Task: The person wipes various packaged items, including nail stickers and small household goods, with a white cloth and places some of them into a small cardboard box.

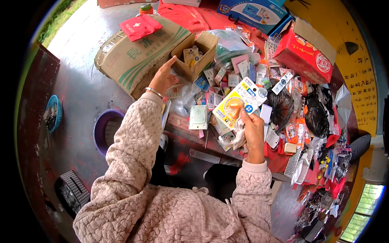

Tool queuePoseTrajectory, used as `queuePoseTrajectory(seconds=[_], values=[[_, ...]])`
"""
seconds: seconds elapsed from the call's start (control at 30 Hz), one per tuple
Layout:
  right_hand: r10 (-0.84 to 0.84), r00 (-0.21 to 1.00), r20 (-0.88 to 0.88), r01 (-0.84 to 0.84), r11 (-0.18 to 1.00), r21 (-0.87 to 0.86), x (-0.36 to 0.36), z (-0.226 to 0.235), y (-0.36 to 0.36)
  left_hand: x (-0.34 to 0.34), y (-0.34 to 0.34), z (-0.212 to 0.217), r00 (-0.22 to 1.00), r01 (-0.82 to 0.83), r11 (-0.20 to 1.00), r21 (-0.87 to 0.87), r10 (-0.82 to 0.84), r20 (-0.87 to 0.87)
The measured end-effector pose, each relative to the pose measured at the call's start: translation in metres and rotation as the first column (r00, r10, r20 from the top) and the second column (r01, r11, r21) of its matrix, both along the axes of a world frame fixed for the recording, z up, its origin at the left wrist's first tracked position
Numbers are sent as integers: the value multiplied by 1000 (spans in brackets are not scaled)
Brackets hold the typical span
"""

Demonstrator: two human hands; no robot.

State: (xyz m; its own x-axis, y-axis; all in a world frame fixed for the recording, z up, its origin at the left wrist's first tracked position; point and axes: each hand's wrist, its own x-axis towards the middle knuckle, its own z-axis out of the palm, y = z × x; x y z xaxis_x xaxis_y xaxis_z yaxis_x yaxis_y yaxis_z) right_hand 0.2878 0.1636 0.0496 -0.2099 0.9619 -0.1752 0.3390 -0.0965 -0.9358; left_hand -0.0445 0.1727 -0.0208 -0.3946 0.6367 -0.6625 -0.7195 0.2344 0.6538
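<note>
Yellow blister card point(240, 99), pinched in the right hand point(254, 130), long axis pointing between one and two o'clock; from there, a small cardboard box point(207, 43) lies toward eleven, nearer the empty-looking left hand point(163, 79), fingers spread beside its rim.

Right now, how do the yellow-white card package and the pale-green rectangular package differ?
The yellow-white card package is in the right hand; the pale-green rectangular package lies untouched. The yellow-white package sits slanted in view; the pale-green package nearly straight. Both look flat.
</note>
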Motion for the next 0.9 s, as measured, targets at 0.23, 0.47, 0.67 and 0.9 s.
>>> queuePoseTrajectory(seconds=[0.23,0.47,0.67,0.9], values=[[2,999,-39,-4,999,-48,-5,-6,-2,3,39,-79,541,499,844,196,-127,-832],[-21,988,-150,-3,988,-157,-18,-4,-2,33,76,-82,-306,425,821,-381,-266,-914],[76,991,-107,-92,984,-150,-13,-13,1,56,74,-101,-7,300,953,39,43,-999],[39,984,-172,-57,993,-103,-26,-2,-11,54,22,-66,-216,338,896,-287,-224,-951]])
